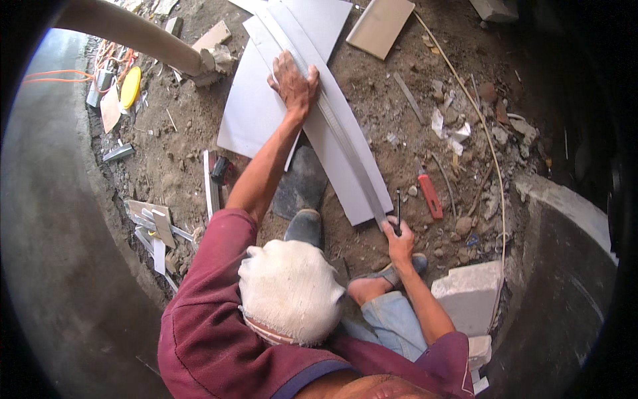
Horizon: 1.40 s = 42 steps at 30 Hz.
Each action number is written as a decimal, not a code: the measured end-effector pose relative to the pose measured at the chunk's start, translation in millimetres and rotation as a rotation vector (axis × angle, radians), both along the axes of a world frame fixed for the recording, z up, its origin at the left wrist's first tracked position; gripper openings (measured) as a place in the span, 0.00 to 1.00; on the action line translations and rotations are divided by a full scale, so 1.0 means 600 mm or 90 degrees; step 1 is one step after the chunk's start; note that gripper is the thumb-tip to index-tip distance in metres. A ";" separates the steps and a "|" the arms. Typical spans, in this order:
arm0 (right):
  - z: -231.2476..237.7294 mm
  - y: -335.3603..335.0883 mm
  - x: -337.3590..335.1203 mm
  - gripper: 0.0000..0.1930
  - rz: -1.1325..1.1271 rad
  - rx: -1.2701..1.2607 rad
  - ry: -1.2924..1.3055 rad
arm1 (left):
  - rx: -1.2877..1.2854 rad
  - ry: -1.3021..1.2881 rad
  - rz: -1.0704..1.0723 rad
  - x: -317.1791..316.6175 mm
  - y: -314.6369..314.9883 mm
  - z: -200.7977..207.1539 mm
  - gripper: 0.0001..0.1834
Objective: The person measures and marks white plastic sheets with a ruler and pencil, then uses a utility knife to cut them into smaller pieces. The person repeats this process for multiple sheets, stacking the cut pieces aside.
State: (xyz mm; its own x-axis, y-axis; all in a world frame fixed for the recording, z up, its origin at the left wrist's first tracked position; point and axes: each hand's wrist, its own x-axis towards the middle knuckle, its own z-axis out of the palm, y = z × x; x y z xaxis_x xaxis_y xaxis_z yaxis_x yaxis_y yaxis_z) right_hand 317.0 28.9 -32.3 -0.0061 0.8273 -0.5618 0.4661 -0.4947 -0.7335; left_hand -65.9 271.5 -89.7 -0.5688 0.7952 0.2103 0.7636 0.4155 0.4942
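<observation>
My left hand (296, 86) lies spread on a long metal straightedge (342, 136), pressing it against a narrow white panel (335, 159). The panel lies slantwise over another white panel (246, 116). Down at the straightedge's near end is my right hand (400, 245), fingers closed round a slim black pen or pencil (399, 209) that points away from me. Its fingertips also touch the straightedge's end. A red utility knife (430, 196) rests on the soil right of the panel. Left of my left forearm sits a black and red tape measure (222, 171).
A thick pole (133, 33) slants in at the upper left. Beige tile (380, 26), orange cord (60, 76), a yellow disc (130, 88) and offcuts (156, 233) lie around. A thin pale cable (488, 133) runs down the right, by a broken slab (468, 292). Grey concrete (53, 233) borders the left.
</observation>
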 end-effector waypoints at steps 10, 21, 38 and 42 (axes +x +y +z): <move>0.000 0.010 0.017 0.20 0.086 -0.075 0.044 | -0.043 -0.008 -0.003 0.037 0.002 0.029 0.40; -0.005 0.019 0.026 0.22 0.112 -0.045 0.065 | -0.073 0.032 0.014 0.038 0.004 0.030 0.39; 0.002 0.019 0.022 0.21 0.063 -0.135 0.078 | -0.100 -0.007 0.007 0.040 0.004 0.042 0.39; -0.004 0.016 0.019 0.21 0.074 -0.065 0.084 | -0.099 -0.009 0.010 0.039 0.006 0.041 0.40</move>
State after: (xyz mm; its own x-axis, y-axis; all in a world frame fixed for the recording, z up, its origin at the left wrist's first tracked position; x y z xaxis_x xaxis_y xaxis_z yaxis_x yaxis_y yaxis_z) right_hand 328.7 38.8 -34.8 -0.1770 0.7552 -0.6312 0.4270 -0.5189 -0.7406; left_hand -42.6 274.9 -64.9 -0.5828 0.8089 0.0778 0.7505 0.4991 0.4332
